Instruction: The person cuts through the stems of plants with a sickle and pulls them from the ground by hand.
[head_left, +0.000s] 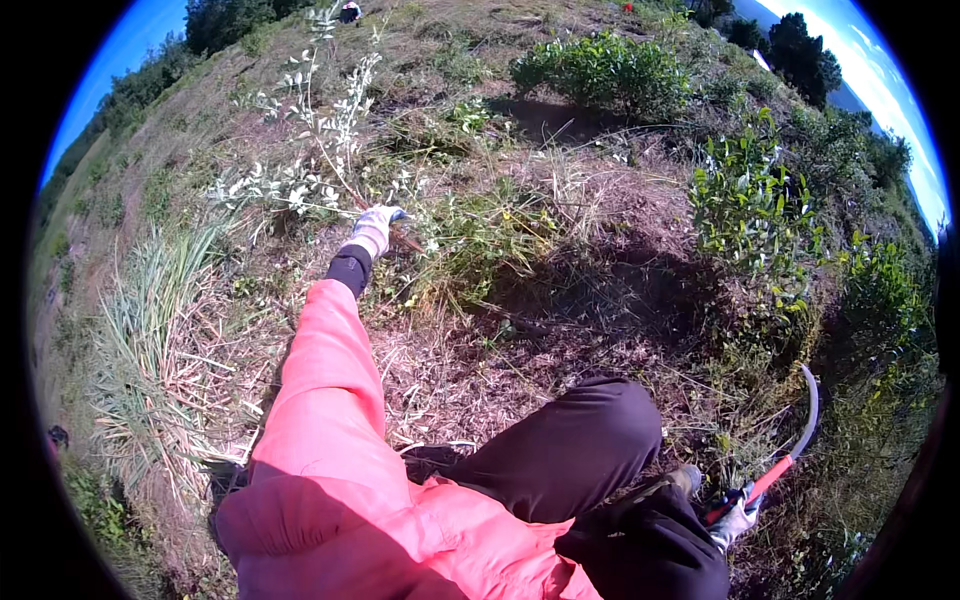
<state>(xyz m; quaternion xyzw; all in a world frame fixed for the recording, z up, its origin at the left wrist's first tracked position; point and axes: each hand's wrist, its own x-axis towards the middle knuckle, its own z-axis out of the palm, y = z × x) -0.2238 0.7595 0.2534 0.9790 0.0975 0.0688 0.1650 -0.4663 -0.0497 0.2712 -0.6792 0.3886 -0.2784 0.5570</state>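
Note:
Stretched out ahead, my gloved left hand (375, 231) grips the reddish lower stems of a cut leafy branch (322, 135). Its pale, silvery leaves spread up and to the left of the fist, and the stem ends poke out on the right. Low on the right, beside my bent leg, my gloved right hand (739, 517) is closed around the red handle of a sickle (772, 474). The curved metal blade points up and away from me, over grass. Part of the right hand lies in shade.
A heap of long cut grass (161, 322) lies on the left. Leafy green bushes (754, 199) grow on the right, with another bush (607, 71) farther ahead. Dry litter (450, 375) covers the ground before my knee (630, 412). A distant person (349, 12) appears at the top.

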